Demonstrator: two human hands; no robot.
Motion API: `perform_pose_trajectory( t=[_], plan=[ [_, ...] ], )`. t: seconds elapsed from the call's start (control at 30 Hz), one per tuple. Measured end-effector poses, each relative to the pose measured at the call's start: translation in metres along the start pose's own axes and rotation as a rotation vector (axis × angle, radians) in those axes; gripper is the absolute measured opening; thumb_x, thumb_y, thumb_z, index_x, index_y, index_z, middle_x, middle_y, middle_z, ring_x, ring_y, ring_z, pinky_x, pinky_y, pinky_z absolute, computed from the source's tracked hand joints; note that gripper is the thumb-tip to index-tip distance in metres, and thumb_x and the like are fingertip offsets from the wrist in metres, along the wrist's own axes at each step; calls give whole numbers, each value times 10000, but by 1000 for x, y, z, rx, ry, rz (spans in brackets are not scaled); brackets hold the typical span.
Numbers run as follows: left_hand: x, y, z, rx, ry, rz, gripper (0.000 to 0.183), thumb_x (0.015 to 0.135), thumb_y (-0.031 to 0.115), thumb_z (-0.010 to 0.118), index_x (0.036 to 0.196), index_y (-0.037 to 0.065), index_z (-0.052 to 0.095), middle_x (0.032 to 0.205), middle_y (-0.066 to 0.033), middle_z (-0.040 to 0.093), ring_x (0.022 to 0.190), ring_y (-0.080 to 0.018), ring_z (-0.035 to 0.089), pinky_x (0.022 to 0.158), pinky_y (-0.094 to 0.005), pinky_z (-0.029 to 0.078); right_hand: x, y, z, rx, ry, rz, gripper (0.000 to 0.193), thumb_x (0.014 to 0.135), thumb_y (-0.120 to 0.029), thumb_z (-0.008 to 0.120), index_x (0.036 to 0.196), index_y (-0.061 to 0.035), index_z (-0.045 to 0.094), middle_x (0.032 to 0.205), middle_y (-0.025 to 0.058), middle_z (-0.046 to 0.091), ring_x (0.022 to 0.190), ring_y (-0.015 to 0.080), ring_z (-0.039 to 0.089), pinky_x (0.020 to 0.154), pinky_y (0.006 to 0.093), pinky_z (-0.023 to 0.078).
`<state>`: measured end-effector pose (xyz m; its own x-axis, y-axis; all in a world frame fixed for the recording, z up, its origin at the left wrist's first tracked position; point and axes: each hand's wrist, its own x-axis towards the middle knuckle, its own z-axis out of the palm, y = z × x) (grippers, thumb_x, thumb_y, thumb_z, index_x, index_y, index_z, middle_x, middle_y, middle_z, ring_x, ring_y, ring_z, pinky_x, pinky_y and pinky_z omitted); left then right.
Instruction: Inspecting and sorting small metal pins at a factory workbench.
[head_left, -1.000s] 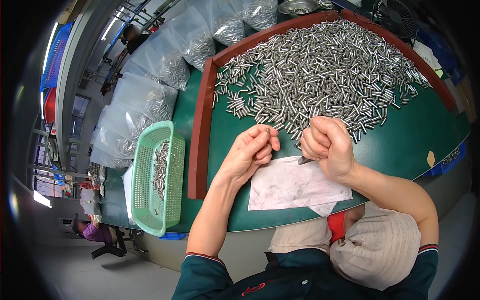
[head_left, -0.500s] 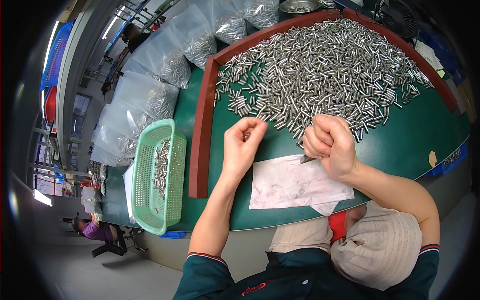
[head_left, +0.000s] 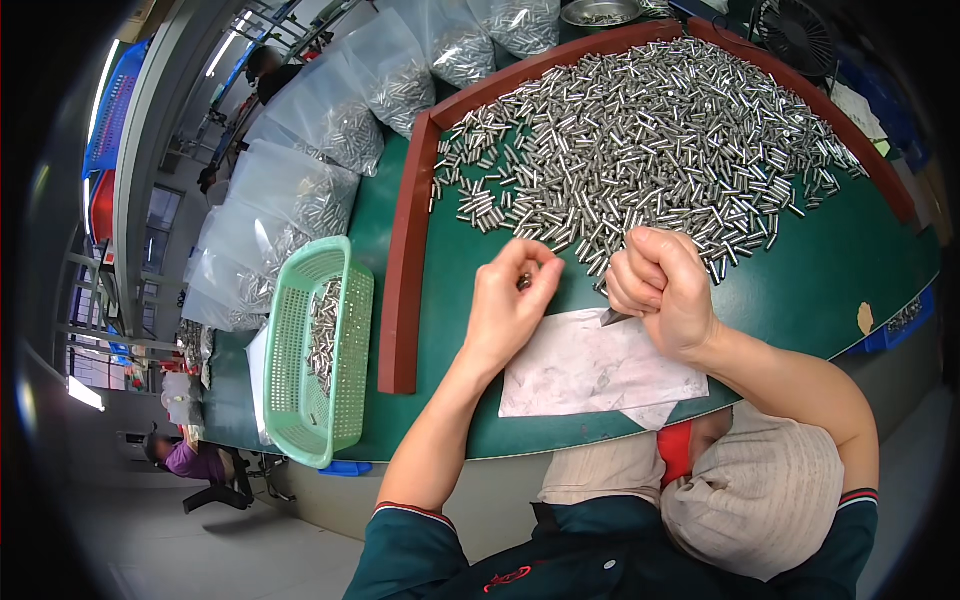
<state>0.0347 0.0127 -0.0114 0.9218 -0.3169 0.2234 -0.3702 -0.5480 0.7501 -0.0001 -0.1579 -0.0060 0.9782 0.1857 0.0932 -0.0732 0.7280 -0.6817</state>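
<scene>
Small metal pins (head_left: pixel 640 140) lie in a wide heap on the green table. My left hand (head_left: pixel 508 305) is closed just in front of the heap's near edge, with thumb and forefinger pinched. A bit of metal shows inside its curled fingers, seemingly pins. To its right my right hand (head_left: pixel 665 290) makes a fist around a tool mostly hidden by the fingers. Only a dark pointed metal tip (head_left: pixel 613 317) sticks out below the fist, over a stained white cloth (head_left: pixel 590 375).
Dark red wooden rails (head_left: pixel 402 290) fence the heap at left and back. Left of them stands a light green plastic basket (head_left: pixel 350 350) holding some pins. Clear bags of pins (head_left: pixel 325 195) line the table's far left. A black fan (head_left: pixel 795 35) stands at the back right.
My left hand has moved right, closer to my right hand, staying closed. The right hand and its tool have stayed in place.
</scene>
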Motion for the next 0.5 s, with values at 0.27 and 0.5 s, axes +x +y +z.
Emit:
perform_pose_trajectory(
  t=[0.27, 0.5],
  plan=[
    [3, -8, -23, -1277, -138, -539, 56, 842, 94, 469, 854, 43, 487, 688, -86, 533, 427, -37, 268, 401, -173, 234, 0, -1, 0, -6, 0, 17, 405, 855, -196, 374, 477, -122, 249, 392, -17, 267, 365, 72, 196, 371, 231, 182],
    [3, -9, -18, -1072, -254, -451, 138, 809, 42, 540, 945, 35, 516, 779, -73, 574, 485, -24, 318, 443, -168, 261, 1, -1, -1, 7, 3, 15, 396, 856, -188, 368, 483, -121, 252, 395, -17, 268, 368, 73, 197, 373, 234, 184]
  ],
)
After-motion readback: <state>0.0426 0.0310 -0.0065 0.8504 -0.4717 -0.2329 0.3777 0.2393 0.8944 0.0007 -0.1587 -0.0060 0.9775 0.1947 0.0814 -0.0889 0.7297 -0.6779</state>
